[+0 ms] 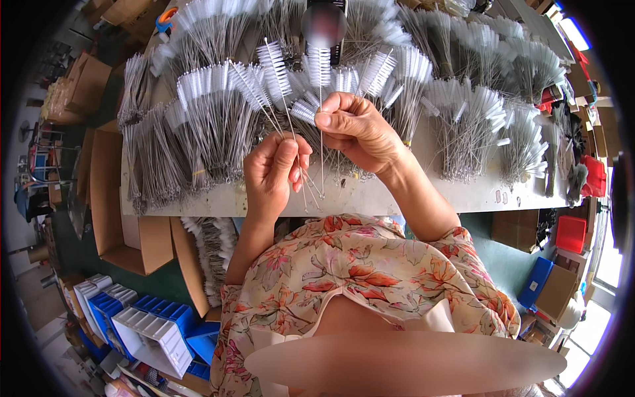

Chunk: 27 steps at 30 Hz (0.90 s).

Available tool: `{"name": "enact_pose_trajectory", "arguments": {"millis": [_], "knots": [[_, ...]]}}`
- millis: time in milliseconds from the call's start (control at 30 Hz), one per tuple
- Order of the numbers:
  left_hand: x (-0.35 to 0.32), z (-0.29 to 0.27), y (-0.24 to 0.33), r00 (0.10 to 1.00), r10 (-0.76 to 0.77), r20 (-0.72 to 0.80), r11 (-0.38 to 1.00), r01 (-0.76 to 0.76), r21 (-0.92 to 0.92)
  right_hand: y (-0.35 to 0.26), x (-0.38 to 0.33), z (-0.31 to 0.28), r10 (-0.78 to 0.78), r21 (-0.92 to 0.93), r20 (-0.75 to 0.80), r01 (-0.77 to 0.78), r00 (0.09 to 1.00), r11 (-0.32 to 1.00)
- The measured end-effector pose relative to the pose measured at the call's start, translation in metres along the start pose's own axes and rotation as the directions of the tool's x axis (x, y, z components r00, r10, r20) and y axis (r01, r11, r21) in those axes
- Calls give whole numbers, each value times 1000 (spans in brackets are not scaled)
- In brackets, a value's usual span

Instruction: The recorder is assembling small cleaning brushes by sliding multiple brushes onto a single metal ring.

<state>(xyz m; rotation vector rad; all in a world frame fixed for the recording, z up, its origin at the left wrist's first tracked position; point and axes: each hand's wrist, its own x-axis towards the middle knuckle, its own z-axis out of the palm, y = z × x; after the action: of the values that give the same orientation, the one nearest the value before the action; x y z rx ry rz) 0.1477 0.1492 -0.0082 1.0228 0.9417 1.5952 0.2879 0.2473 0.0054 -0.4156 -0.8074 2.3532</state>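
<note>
My left hand (270, 165) is closed, thumb against fingers, around the thin wire stems of a few tube brushes. One white bristle head (274, 69) stands nearly upright above it, and another brush head (249, 86) leans left. Their wire ends poke out below the fist. Beside it, my right hand (357, 129) pinches the wire of a single tube brush (318, 66) between thumb and forefinger. That brush hangs upright, bristles up, its wire running down past the left hand. Whether the curled fingers of the right hand hold more brushes is hidden.
Bundles of similar brushes (211, 132) cover the pale table (423, 195), with more bundles (463, 126) on the right. A dark device (336, 53) stands at the back. Left of me are an open cardboard box (112, 198) and blue and white plastic bins (155, 331).
</note>
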Motion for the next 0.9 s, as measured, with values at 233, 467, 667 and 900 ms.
{"name": "enact_pose_trajectory", "arguments": {"millis": [233,467,667,900], "knots": [[-2,-5,-3,1000,-22,3,999,22,-41,5,4,1,28,12,3,-28,1000,1000],[-2,-15,-10,1000,-10,-13,998,10,-60,16,13,1,55,23,-18,-55,998,998],[-3,-26,-20,996,-22,-82,997,16,-72,30,26,-6,70,2,-26,-70,997,998],[-8,-36,-27,982,-22,-188,994,2,-105,40,33,-5,88,-8,-60,-88,994,996]]}}
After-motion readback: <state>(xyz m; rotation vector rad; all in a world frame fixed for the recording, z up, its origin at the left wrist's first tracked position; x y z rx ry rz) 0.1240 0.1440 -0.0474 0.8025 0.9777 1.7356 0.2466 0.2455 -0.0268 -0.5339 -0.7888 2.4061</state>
